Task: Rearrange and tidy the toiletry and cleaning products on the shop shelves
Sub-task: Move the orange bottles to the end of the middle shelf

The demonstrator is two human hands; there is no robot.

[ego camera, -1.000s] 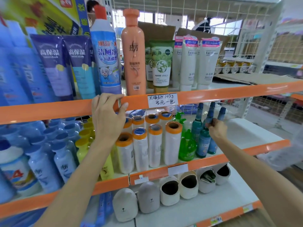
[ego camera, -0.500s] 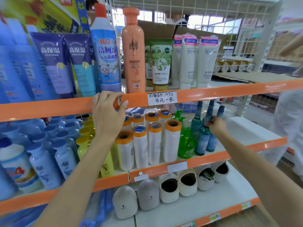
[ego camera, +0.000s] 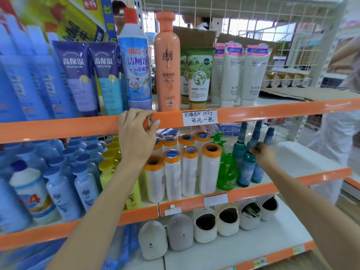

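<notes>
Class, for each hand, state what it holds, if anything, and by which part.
The left hand grips the orange front edge of the upper shelf. The right hand holds a slim teal glass bottle at its neck.

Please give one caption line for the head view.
Left hand grips orange shelf edge; right hand holds teal bottle.
</notes>
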